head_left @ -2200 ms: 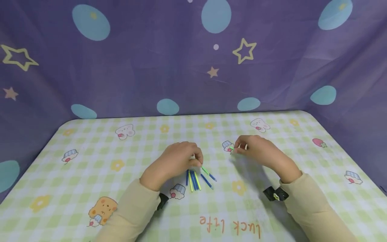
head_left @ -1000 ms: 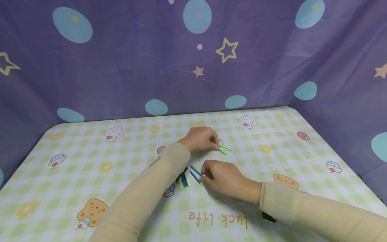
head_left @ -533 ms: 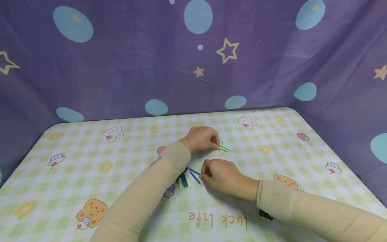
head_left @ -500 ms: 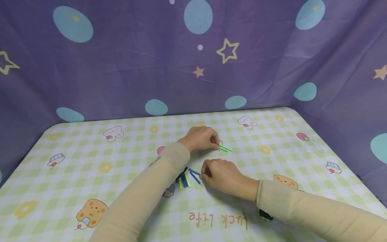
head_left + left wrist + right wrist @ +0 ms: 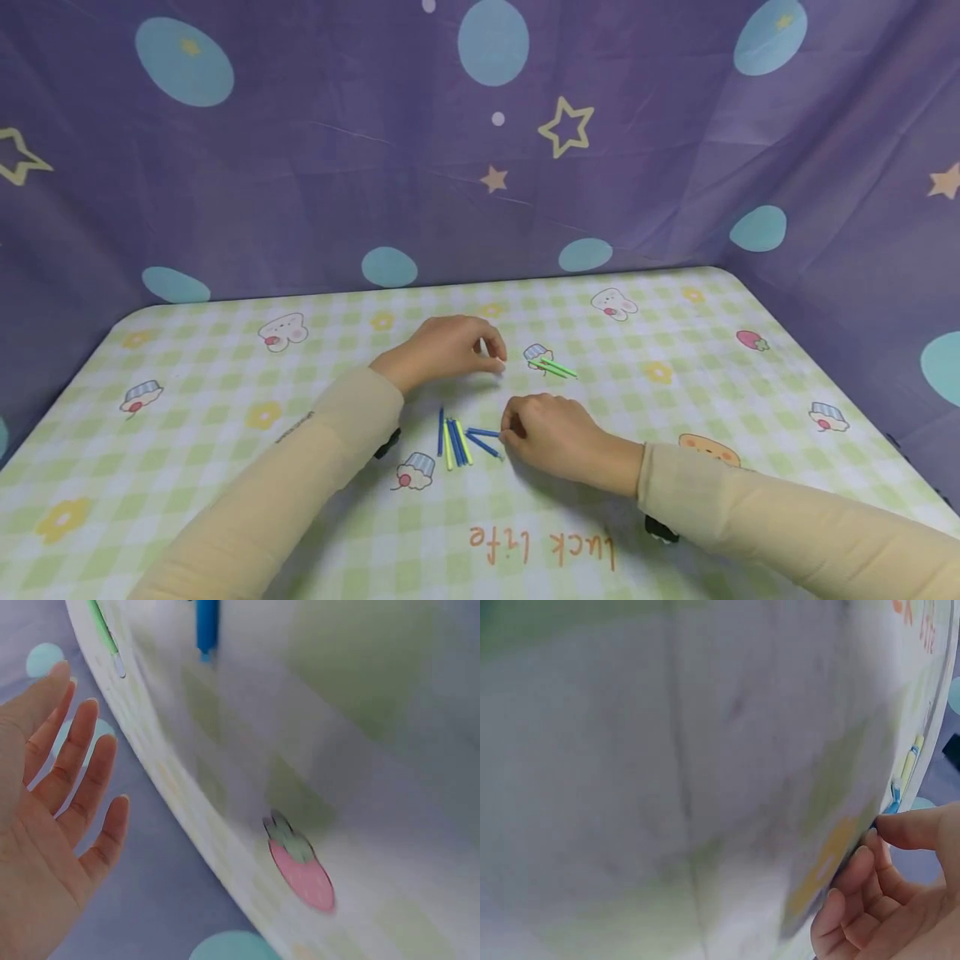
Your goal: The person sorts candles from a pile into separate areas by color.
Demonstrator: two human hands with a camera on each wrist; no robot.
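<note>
My left hand [image 5: 450,346] hovers over the cloth with loosely bent fingers and nothing between them; in the left wrist view its fingers are spread. To its right lie two thin green sticks [image 5: 558,367], side by side. My right hand [image 5: 558,433] rests low on the cloth, thumb and index finger pinching the right end of a thin blue stick [image 5: 482,432]. Just below, another blue stick [image 5: 486,447] slants away, meeting it near their left ends. Further left is a group of blue sticks [image 5: 440,433] and yellow sticks [image 5: 448,452], roughly parallel, pointing toward me.
A green-and-white checked tablecloth [image 5: 337,467] with printed cupcakes, flowers and lettering covers the table. Behind it hangs a purple curtain [image 5: 300,192] with stars and blue ovals. Dark bands [image 5: 660,530] show at the wrists.
The left hand set a second green stick beside the first, released both and drew back left. The right hand went to the blue sticks and swung one nearly level.
</note>
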